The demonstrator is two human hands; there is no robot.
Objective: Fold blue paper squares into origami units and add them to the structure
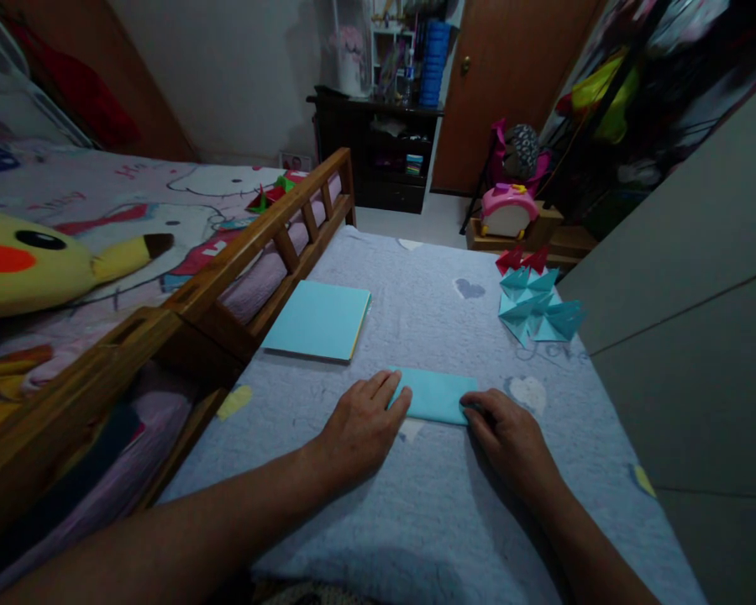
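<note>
A light-blue sheet of origami paper [438, 396], folded into a long rectangle, lies flat on the bed in front of me. On its left end rests my left hand [366, 420], thumb apart from the fingers, pressing it down from above. My right hand [510, 433] pinches the right end between curled fingers and thumb. Beyond my left hand is a square stack of light-blue paper [320, 319]. Light-blue folded paper pieces [535, 307] with pointed tips stand at the right, and red folded pieces [522, 260] sit just behind them.
A wooden bed rail [252, 239] runs along the left, separating another bed with a yellow plush toy [31, 260]. The pale blue patterned bedsheet [409, 319] lies under the papers. A light cabinet panel [686, 277] borders the right side. A dark cabinet [378, 155] stands behind.
</note>
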